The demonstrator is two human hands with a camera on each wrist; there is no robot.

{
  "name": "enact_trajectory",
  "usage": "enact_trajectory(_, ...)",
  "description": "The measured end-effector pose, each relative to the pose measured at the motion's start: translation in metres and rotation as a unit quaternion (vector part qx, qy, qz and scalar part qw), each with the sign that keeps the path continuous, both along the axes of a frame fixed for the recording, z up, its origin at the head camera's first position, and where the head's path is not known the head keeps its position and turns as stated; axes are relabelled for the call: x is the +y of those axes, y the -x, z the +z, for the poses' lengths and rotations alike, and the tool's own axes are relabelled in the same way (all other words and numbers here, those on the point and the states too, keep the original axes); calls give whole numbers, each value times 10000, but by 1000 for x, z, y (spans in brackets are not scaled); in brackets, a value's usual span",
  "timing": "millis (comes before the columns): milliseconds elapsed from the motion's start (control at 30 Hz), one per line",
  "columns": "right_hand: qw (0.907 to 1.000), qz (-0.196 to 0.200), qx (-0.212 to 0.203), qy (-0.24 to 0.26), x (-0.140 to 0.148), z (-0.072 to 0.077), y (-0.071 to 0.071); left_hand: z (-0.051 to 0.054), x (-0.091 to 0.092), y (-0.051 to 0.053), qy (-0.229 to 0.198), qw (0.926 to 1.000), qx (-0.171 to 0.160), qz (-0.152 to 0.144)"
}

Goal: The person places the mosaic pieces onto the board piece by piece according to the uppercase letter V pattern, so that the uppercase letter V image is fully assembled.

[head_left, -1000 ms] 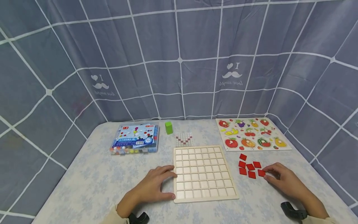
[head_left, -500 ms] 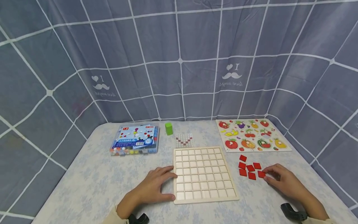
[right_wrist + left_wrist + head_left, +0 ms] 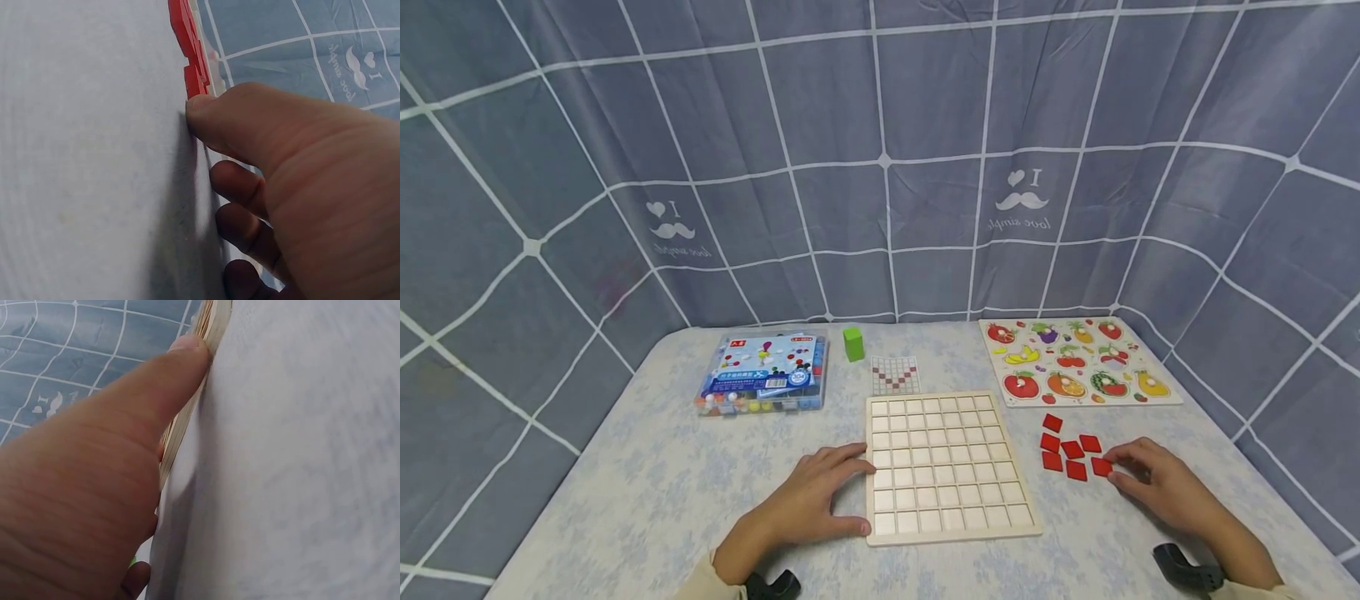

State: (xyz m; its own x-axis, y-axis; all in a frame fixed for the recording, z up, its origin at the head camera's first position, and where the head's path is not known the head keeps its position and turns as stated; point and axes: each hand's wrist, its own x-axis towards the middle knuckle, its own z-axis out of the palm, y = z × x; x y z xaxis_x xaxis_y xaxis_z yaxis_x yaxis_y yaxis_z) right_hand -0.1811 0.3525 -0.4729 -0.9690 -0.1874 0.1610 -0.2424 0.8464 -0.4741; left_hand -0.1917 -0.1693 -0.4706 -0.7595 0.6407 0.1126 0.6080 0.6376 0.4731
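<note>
A pale wooden grid board [image 3: 951, 537] with square cells lies flat on the table. My left hand [image 3: 816, 496] rests at its left side, thumb and fingertips against the frame; in the left wrist view the thumb [image 3: 181, 369] touches the board's edge [image 3: 184, 425]. Several flat red square tiles [image 3: 1072, 450] lie loosely grouped right of the board. My right hand [image 3: 1157, 483] rests by the rightmost red tile [image 3: 1101, 467], its thumb and index tips at that tile's edge. In the right wrist view the thumb tip meets a red tile [image 3: 195, 81], and the other fingers are loosely bent.
A small pattern card [image 3: 895, 376] lies behind the board, with a green block [image 3: 853, 343] beside it. A clear box [image 3: 763, 375] of coloured pieces stands back left. A fruit puzzle board [image 3: 1078, 362] lies back right. A tiled-pattern curtain [image 3: 925, 208] surrounds the table.
</note>
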Motion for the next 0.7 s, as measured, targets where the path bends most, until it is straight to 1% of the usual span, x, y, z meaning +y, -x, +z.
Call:
enact_trajectory(233,9998,78,-121,-107,0,0,2,-2,0,0,-62,9999,162,2)
enact_trajectory(333,9997,76,-165,-140,2,-1,2,-4,0,0,-40,9998,173,-10)
enact_trajectory(533,9997,158,-51,-165,2,-1,4,-5,0,1,22,9998,184,21)
enact_trajectory(600,9997,131,-133,-130,2,0,5,-4,0,2,9,9998,193,27)
enact_trajectory(700,9992,64,-385,-54,3,2,6,-4,0,2,-45,9998,173,8)
